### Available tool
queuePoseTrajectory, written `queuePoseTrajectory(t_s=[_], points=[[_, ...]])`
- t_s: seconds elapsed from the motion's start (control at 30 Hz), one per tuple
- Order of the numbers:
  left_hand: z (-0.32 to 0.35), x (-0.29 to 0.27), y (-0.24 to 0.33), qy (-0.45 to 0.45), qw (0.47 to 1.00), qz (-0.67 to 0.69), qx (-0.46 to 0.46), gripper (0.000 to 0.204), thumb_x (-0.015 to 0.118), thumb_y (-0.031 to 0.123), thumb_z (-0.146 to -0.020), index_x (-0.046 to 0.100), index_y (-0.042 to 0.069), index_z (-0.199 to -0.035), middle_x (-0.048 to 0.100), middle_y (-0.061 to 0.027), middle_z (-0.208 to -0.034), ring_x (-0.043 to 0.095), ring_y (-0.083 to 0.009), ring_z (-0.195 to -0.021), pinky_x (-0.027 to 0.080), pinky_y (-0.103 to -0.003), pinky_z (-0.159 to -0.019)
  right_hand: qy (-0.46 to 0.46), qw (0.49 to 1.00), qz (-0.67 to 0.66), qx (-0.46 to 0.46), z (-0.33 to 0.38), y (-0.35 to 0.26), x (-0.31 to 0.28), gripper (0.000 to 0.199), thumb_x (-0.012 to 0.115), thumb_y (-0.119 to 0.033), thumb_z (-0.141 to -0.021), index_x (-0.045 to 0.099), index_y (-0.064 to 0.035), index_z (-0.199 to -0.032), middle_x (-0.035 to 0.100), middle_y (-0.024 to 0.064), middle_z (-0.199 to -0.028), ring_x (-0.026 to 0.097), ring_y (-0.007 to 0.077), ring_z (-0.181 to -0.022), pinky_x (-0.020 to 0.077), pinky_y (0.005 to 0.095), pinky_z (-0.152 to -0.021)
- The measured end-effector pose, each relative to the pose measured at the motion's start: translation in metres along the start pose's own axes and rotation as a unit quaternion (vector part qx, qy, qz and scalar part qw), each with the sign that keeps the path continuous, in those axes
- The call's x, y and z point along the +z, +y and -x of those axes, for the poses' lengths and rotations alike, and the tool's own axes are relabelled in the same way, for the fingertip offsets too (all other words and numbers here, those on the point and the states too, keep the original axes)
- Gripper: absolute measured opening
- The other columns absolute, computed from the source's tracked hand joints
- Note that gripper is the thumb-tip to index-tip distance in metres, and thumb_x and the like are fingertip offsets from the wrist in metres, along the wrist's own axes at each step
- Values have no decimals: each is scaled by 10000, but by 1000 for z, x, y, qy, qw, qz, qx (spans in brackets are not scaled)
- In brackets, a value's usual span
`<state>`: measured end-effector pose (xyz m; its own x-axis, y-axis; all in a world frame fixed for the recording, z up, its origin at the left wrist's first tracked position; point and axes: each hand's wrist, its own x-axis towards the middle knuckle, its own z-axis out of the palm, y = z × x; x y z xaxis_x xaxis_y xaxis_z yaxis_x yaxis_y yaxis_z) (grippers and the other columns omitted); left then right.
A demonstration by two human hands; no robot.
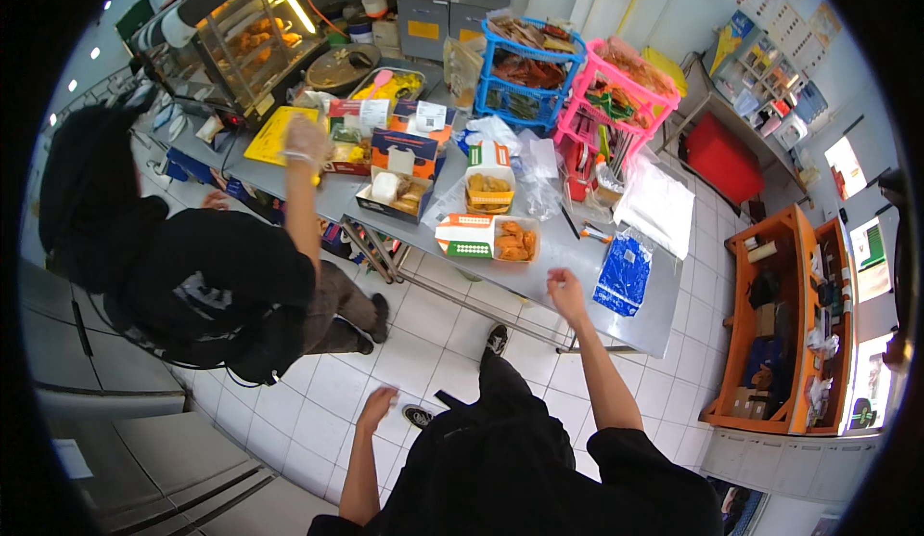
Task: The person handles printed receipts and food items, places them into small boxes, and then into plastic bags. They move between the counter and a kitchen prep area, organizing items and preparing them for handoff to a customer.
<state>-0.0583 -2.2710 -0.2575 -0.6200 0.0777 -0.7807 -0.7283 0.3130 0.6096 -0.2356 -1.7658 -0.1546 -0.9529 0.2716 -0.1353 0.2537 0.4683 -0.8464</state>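
Note:
My right hand is over the front edge of the steel table, fingers loosely bent and apart, with nothing seen in it. It is nearest to an open white, green and orange food box holding fried chicken pieces, and to a blue plastic packet. My left hand hangs low over the tiled floor, away from the table. Its fingers are slightly blurred, look loosely apart and hold nothing I can see. Behind the nearest box stands a second box with fried pieces.
At left a co-worker in black reaches a gloved hand over a yellow board. Filled boxes, a blue rack and a pink rack crowd the table. An orange shelf stands right; a heated display case stands back left.

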Motion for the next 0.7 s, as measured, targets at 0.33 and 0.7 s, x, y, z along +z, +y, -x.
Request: queuePoseTrajectory(t_s=[0.33,0.7], points=[[-119,119,344,80,930,262,244,414,505,355,-1047,555,34,-1305,655,-91,-1191,651,-176,-1042,546,-339,-790,-14,980,116,-159,-133,4,24,223,554,-180,-1001,669,-52,-1143,609,214,-917,627,392,-848,504,440,-773],[-177,94,387,206,742,-444,458,592,528,290,-986,414,-31,-1470,379,-250,-1543,394,-431,-1388,300,-582,-1143,179,958,-118,190,13,55,-18,309,494,-204,-1020,607,10,-1211,654,88,-742,630,143,-554,471,261,-446]])
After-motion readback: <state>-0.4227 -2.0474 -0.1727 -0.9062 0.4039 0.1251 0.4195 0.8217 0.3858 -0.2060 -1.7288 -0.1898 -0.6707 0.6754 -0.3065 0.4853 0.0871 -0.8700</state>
